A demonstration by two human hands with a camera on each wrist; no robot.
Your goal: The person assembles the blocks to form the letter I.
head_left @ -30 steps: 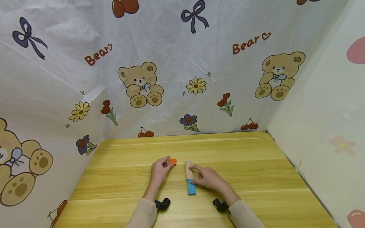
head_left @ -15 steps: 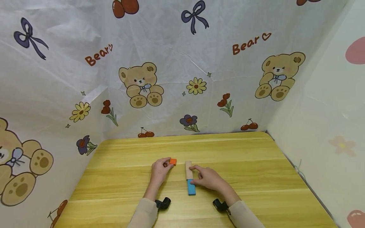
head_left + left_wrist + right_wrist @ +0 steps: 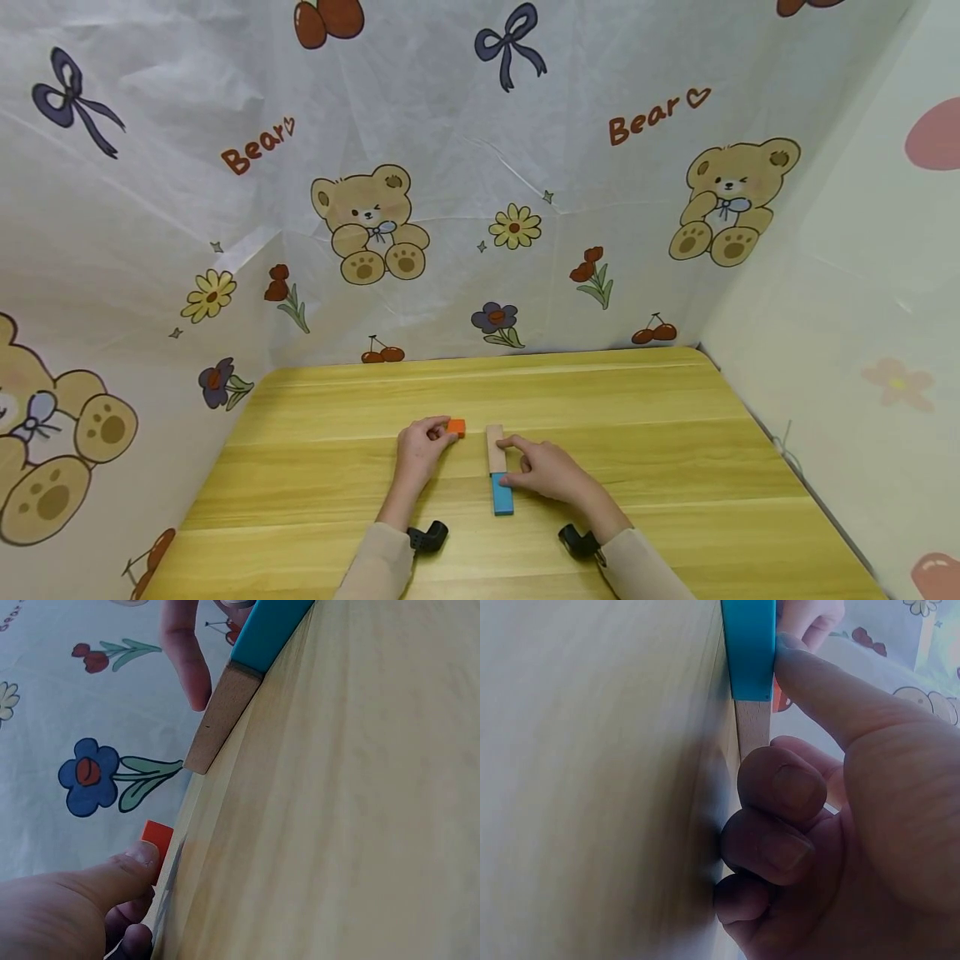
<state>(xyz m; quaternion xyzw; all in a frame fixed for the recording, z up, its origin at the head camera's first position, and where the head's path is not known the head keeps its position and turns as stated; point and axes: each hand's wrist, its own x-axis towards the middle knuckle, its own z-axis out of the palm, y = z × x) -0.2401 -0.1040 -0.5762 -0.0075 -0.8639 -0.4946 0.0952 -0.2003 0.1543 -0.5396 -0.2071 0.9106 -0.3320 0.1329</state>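
Observation:
My left hand (image 3: 418, 452) pinches a small orange block (image 3: 457, 428) between thumb and index finger; in the left wrist view, the thumb lies against the orange block (image 3: 155, 838). To its right, a plain wooden block (image 3: 496, 448) and a blue block (image 3: 503, 500) lie end to end in a line on the table. My right hand (image 3: 551, 471) reaches over from the right, its thumb touching the blue block and its index fingertip at the wooden block. In the right wrist view, the thumb rests against the blue block (image 3: 750, 656), and the other fingers are bent beside the wooden block (image 3: 753, 724).
The light wooden table (image 3: 637, 400) extends around the blocks. Behind it hangs a white sheet (image 3: 450, 250) printed with bears and flowers, with another patterned sheet (image 3: 847, 275) at the right. Black wrist cameras sit at both cuffs.
My left index finger has come down slightly onto the orange block. The right hand, wooden block and blue block have stayed in place.

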